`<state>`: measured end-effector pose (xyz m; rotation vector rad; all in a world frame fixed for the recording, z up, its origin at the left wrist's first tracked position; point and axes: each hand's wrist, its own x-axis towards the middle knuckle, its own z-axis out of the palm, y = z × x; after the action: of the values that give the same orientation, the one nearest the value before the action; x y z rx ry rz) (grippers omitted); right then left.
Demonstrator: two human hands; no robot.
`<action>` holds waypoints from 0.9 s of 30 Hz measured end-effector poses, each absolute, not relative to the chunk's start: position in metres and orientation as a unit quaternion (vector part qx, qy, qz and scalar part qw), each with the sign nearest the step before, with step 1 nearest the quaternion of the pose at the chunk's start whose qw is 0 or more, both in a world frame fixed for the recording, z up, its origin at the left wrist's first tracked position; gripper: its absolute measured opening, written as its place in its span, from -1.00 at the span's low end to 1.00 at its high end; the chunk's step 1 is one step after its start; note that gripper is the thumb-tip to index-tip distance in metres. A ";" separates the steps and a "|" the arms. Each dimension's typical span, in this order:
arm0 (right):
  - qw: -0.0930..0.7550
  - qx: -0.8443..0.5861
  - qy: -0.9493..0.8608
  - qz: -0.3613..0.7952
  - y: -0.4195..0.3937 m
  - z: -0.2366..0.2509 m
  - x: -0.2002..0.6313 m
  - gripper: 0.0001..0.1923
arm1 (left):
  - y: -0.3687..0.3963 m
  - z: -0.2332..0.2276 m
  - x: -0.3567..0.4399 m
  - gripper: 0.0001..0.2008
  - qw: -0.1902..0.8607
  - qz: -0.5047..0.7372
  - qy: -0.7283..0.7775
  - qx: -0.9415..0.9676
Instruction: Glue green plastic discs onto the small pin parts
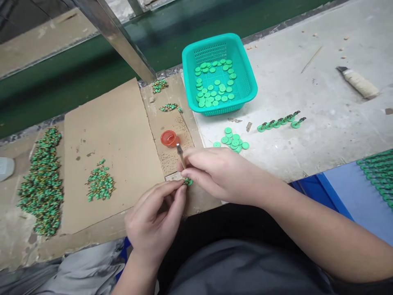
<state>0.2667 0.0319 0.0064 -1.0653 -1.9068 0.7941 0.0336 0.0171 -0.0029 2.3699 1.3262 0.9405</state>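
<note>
Grey, scuffed worktable (307, 94), flat brown cardboard sheet (113, 155) on it. Teal plastic mesh basket (245, 82) holding round green discs (215, 88). Big heap of green-and-gold small parts (43, 180) at left, smaller heap (100, 185) nearby. Loose green discs pile (233, 140) by the hands. Right hand (221, 174) gripping thin metal tool (180, 155); left hand (156, 217) pinching tiny green part (188, 181) at table edge. Small red cap (168, 138) just behind tool.

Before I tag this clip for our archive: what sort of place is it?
Probably a small-parts assembly bench in a workshop. A teal basket holds green discs, heaps of tiny green parts lie on cardboard, and both hands, the left hand and the right hand, work one small piece.
</note>
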 end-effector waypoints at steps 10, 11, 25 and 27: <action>0.401 -0.437 -0.759 0.269 0.032 0.005 0.266 -0.88 | 0.017 -0.002 0.035 -0.89 0.145 0.329 0.458 0.813; 0.403 -0.432 -0.761 0.270 0.032 0.005 0.266 -0.88 | 0.017 -0.002 0.035 -0.89 0.148 0.329 0.457 0.813; 0.396 -0.408 -0.780 0.262 0.030 0.004 0.267 -0.91 | 0.018 -0.003 0.034 -0.85 0.145 0.329 0.440 0.823; 0.402 -0.400 -0.780 0.262 0.030 0.005 0.267 -0.90 | 0.019 -0.004 0.033 -0.85 0.138 0.333 0.435 0.825</action>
<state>0.2675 0.0301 0.0046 -1.0113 -1.9721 0.6631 0.0334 0.0190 -0.0041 2.3864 1.2582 0.9634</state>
